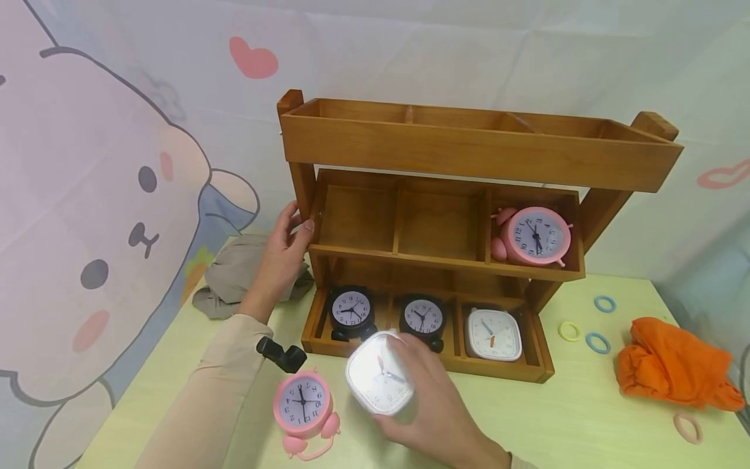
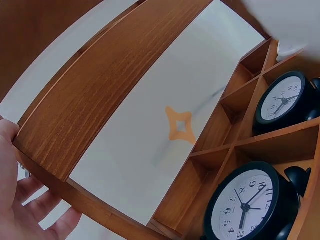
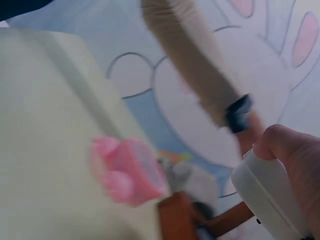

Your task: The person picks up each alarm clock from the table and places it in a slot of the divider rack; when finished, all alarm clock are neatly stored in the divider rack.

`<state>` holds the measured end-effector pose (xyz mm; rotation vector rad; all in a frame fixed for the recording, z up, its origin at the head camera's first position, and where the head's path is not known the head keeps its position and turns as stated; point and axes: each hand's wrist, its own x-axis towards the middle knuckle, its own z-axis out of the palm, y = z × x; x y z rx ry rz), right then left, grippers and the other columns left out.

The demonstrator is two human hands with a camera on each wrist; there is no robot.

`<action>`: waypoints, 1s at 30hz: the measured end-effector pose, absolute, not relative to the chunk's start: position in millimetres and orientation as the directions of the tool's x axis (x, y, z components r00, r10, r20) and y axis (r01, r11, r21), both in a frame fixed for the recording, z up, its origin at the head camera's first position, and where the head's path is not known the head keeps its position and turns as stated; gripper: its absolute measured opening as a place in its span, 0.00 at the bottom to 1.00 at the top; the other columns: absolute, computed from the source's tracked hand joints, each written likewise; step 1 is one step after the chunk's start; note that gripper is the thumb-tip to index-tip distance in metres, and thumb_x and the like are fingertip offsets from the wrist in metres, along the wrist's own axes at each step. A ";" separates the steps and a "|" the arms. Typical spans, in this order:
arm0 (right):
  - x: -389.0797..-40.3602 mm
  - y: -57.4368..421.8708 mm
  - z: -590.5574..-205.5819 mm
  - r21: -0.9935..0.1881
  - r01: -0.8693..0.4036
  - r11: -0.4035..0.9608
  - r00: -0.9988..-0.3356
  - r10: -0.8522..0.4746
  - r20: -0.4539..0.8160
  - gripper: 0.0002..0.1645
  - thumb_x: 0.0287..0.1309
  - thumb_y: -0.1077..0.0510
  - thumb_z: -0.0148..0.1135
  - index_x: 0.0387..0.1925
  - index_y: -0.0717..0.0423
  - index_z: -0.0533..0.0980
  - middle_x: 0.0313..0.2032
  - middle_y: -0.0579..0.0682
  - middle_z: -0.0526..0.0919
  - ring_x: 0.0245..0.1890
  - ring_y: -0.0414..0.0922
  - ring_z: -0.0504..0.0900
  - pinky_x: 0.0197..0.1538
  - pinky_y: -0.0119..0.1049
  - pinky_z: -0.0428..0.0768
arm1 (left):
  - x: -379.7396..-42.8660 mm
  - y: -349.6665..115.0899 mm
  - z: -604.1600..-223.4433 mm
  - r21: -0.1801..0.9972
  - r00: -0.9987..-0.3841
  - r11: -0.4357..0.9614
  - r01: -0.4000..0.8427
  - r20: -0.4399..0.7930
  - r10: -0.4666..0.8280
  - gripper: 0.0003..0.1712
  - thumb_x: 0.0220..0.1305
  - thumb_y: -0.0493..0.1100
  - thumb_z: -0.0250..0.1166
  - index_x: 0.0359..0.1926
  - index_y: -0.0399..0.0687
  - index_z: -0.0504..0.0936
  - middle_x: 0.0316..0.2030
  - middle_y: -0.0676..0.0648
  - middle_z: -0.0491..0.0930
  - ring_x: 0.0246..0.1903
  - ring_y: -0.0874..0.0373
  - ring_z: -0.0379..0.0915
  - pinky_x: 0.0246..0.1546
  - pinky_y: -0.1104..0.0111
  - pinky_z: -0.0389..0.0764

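Observation:
My right hand (image 1: 430,397) grips a white square alarm clock (image 1: 377,378) by its edge, above the table in front of the shelf. The clock's white side (image 3: 267,192) and my thumb show in the right wrist view. My left hand (image 1: 287,244) holds the left end of the wooden three-tier shelf (image 1: 480,144), with thumb and fingers on either side of the edge. A pink twin-bell alarm clock (image 1: 303,404) lies face up on the table, left of the white one. Another pink alarm clock (image 1: 536,236) lies in the middle tier's right compartment.
Bottom tier: a black alarm clock (image 1: 351,309) at left, another black alarm clock (image 1: 423,317) in the middle, a white clock (image 1: 493,335) at right. Grey-brown cloth (image 1: 228,273) lies left of the shelf. Orange cloth (image 1: 674,361) and several coloured rings (image 1: 598,342) lie to the right.

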<state>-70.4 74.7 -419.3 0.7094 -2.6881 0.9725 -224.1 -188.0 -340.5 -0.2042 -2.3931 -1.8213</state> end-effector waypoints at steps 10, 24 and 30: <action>-114.8 105.5 -335.8 -0.560 -0.572 0.599 -0.801 -0.259 0.540 0.58 0.38 0.47 0.80 0.72 0.46 0.62 0.71 0.52 0.62 0.62 0.52 0.71 0.55 0.54 0.79 | -204.8 -179.6 -316.8 0.944 -0.985 0.283 0.171 0.167 0.038 0.34 0.77 0.47 0.47 0.78 0.48 0.47 0.74 0.36 0.55 0.72 0.40 0.57 0.71 0.48 0.60; -200.1 129.8 -298.8 -0.539 -0.485 0.689 -0.822 -0.151 0.549 0.51 0.47 0.44 0.75 0.71 0.48 0.63 0.69 0.56 0.65 0.64 0.54 0.68 0.60 0.58 0.71 | -227.3 -190.9 -346.2 0.944 -0.983 0.275 0.181 0.182 0.020 0.37 0.76 0.52 0.49 0.79 0.58 0.45 0.75 0.40 0.55 0.72 0.43 0.57 0.72 0.49 0.60; -213.8 125.0 -305.9 -0.463 -0.488 0.739 -0.811 -0.188 0.555 0.53 0.46 0.43 0.76 0.71 0.50 0.63 0.71 0.58 0.61 0.67 0.57 0.65 0.64 0.60 0.66 | -230.5 -192.3 -351.5 0.937 -0.978 0.284 0.205 0.210 0.012 0.37 0.75 0.55 0.50 0.78 0.56 0.47 0.74 0.40 0.57 0.72 0.43 0.59 0.71 0.49 0.62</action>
